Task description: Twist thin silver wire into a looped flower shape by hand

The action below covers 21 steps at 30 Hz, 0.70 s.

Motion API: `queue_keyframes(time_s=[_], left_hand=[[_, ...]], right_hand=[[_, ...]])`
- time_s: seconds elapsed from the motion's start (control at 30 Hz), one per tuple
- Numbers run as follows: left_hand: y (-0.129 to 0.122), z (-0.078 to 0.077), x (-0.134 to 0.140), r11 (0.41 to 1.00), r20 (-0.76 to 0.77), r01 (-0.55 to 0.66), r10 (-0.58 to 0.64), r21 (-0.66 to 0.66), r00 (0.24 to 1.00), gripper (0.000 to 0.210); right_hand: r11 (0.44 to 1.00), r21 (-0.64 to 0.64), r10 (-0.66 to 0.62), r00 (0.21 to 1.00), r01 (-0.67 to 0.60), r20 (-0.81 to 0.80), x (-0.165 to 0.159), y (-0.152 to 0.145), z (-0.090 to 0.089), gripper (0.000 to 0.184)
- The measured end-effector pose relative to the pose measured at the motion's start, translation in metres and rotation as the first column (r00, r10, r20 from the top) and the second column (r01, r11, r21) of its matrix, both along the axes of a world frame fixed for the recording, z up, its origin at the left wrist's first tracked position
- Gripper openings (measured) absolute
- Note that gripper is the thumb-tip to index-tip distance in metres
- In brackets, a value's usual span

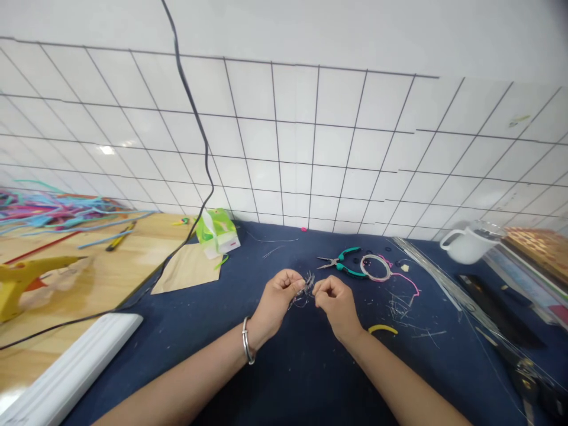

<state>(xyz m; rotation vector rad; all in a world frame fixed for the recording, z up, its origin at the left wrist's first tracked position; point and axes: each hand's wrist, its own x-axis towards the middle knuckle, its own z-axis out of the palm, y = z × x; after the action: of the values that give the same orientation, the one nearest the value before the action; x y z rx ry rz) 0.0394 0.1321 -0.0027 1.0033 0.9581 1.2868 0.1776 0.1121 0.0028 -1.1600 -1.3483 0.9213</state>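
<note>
Here, forearms (190, 373) converging, left fingers (293, 288) pinching wire (309, 280), right fingers (327, 288) curled beside, hold unclear

a plain white wall (310, 29) fills the top of the frame, dimming toward the upper right corner, while below it a band of glossy white tiling (293, 142), ruled off by thin dark lines, runs from the left edge to the right. a small bright reflection (106, 150) shines on the tiling at left. under the wall, a dark blue work surface (186, 319) spreads across the middle and right, beside a pale wooden tabletop (118, 278) at lower left.
</note>
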Motion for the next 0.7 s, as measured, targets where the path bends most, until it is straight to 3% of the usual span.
queue_keyframes(time_s=[0.1, 0.2, 0.33, 0.43, 0.53, 0.7], left_hand=[[0.005, -0.002, -0.004, 1.000, 0.021, -0.013, 0.013, -0.024, 1.000, 0.016], [0.005, -0.006, -0.005, 0.998, 0.082, -0.004, 0.010, -0.067, 0.997, 0.017], [0.001, -0.008, -0.003, 0.993, 0.150, 0.022, -0.004, -0.120, 0.989, 0.019], [-0.002, -0.007, 0.000, 0.992, 0.179, 0.026, -0.004, -0.122, 0.984, 0.019], [-0.006, -0.005, 0.004, 0.995, 0.195, 0.000, 0.020, -0.100, 0.981, 0.018], [-0.012, -0.005, 0.011, 0.997, 0.190, -0.036, 0.049, -0.071, 0.981, 0.016]], right_hand=[[0.999, -0.043, 0.018, 0.999, -0.019, -0.030, 0.001, 0.002, 0.003, 0.012], [0.999, -0.042, 0.028, 0.996, -0.025, 0.082, -0.001, 0.000, 0.004, 0.009], [0.996, 0.086, -0.005, 0.954, -0.022, 0.301, -0.007, -0.004, 0.004, 0.012], [0.988, 0.153, -0.065, 0.923, 0.007, 0.378, -0.009, -0.005, 0.002, 0.014], [0.991, 0.125, -0.095, 0.928, 0.053, 0.360, -0.010, -0.003, -0.003, 0.013], [0.997, -0.057, -0.041, 0.976, 0.055, 0.213, -0.008, 0.001, -0.007, 0.012]])
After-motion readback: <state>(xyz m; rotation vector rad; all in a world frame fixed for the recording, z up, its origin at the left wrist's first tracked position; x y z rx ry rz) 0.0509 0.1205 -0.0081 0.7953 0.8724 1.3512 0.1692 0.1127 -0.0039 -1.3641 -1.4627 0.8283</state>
